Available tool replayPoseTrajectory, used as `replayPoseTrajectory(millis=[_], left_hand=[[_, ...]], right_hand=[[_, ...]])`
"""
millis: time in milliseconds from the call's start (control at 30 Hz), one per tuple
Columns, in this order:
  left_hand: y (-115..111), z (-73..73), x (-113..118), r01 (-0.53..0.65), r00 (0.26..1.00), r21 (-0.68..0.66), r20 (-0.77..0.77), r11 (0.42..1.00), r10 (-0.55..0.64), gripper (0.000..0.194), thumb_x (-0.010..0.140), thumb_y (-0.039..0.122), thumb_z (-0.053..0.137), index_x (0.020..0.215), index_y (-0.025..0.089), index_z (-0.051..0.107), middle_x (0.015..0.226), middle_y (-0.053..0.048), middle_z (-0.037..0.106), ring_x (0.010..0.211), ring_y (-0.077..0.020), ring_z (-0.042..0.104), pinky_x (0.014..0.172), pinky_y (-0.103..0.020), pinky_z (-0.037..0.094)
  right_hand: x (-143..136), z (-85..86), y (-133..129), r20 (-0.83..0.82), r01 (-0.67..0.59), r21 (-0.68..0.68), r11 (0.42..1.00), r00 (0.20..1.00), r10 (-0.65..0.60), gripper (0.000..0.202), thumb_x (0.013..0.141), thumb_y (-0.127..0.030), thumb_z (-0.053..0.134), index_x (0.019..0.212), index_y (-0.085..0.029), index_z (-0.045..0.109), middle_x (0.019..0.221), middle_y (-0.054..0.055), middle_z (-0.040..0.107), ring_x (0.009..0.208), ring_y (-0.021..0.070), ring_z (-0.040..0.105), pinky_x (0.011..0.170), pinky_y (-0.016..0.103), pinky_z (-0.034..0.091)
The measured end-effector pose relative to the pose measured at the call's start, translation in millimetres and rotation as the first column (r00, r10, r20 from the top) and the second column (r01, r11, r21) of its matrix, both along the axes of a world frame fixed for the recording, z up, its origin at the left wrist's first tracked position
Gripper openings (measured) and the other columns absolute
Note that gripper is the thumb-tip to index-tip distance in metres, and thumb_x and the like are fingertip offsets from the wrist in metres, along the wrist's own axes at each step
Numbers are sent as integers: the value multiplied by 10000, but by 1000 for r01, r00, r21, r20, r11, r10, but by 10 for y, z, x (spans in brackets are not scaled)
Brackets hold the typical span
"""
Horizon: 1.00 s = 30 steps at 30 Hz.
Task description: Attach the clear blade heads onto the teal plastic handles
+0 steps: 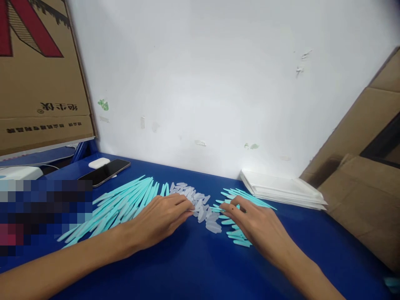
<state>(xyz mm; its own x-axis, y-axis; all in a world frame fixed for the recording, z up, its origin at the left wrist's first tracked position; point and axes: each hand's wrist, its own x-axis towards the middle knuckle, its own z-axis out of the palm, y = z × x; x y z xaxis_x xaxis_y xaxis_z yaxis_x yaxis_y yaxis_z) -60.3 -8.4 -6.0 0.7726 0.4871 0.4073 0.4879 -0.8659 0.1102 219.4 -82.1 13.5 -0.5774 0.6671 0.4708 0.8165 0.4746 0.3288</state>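
Observation:
My left hand (167,216) is at the near left edge of a pile of small translucent pieces (203,210), its fingers pressed together over one of them. My right hand (246,214) pinches the tip of a turquoise stick just right of that pile. Beneath and behind this hand lies a group of turquoise sticks (239,242), tips pointing left. A larger fan of turquoise sticks (125,204), some with pale translucent covers, spreads on the blue table (187,266) behind my left forearm.
A phone (106,171) and a white case (99,163) lie at the back left. White flat sheets (281,189) are stacked against the wall at the back right. Cardboard boxes (40,83) stand on both sides.

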Motion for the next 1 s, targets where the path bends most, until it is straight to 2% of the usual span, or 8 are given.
replayPoseTrajectory(millis=[67, 167, 333, 467, 600, 733, 833, 1000], left_hand=[[7, -22, -2, 0, 1000, 5, 28, 1000, 0, 206, 1074, 285, 412, 1146, 227, 596, 1038, -25, 672, 884, -165, 645, 621, -266, 377], [-13, -34, -7, -3, 1000, 10, 27, 1000, 3, 231, 1074, 283, 414, 1249, 252, 561, 1077, -33, 654, 881, -170, 640, 617, -267, 374], [-38, -32, -18, 19, 1000, -23, -24, 1000, -20, 326, 1079, 244, 342, 1380, 261, 466, 1032, -48, 602, 722, -146, 529, 543, -264, 299], [-36, -28, -12, 33, 999, -52, 35, 998, -32, 396, 1051, 155, 320, 1397, 275, 470, 979, -34, 558, 654, -131, 438, 550, -256, 315], [-65, 11, 16, 10, 992, -212, 122, 977, 16, 307, 1056, 217, 390, 1299, 287, 563, 1048, -38, 588, 741, -135, 530, 613, -254, 399], [-106, 94, 52, 8, 966, -361, 244, 933, 86, 113, 1008, 259, 534, 1049, 240, 638, 1016, -8, 680, 843, -149, 614, 657, -247, 445], [-123, 160, 71, 17, 938, -487, 309, 873, 155, 70, 982, 279, 581, 976, 229, 630, 966, 7, 728, 824, -145, 659, 630, -237, 455], [-137, 195, 77, 58, 901, -699, 344, 713, 264, 271, 976, 487, 573, 1010, 218, 573, 887, -30, 753, 690, -161, 680, 498, -229, 415]], right_hand=[[-13, -17, -5, -24, -16, -1, 1000, 1000, 16, 426, 948, 12, 392, 1258, -228, 558, 1014, 46, 636, 592, 132, 533, 477, 259, 291], [-38, -31, -16, -31, -31, -8, 999, 999, 31, 501, 912, 36, 367, 1304, -220, 546, 1076, 70, 641, 632, 140, 564, 491, 256, 346], [-106, -14, -50, -24, -76, -36, 996, 997, 75, 568, 871, 45, 362, 1359, -197, 521, 1097, 102, 655, 793, 183, 634, 557, 259, 467], [-114, -43, -45, -9, -126, -36, 991, 992, 125, 599, 861, 56, 357, 1386, -187, 514, 1062, 101, 679, 866, 209, 657, 589, 275, 515], [-86, -94, -31, -54, -143, -71, 987, 989, 139, 496, 924, -2, 402, 1352, -198, 559, 1059, 94, 706, 881, 196, 673, 627, 269, 530], [-87, -93, -33, -91, -120, -126, 985, 990, 109, 330, 1007, -120, 481, 1297, -213, 606, 966, 55, 721, 799, 181, 687, 592, 264, 480], [-111, -72, -46, -76, -77, -183, 980, 995, 64, 284, 1029, -171, 517, 1285, -235, 619, 841, 5, 706, 685, 166, 674, 540, 268, 404], [-140, -76, -68, -123, -69, -213, 975, 991, 44, 257, 1059, -223, 489, 1277, -238, 624, 798, -9, 710, 624, 145, 660, 536, 270, 346]])
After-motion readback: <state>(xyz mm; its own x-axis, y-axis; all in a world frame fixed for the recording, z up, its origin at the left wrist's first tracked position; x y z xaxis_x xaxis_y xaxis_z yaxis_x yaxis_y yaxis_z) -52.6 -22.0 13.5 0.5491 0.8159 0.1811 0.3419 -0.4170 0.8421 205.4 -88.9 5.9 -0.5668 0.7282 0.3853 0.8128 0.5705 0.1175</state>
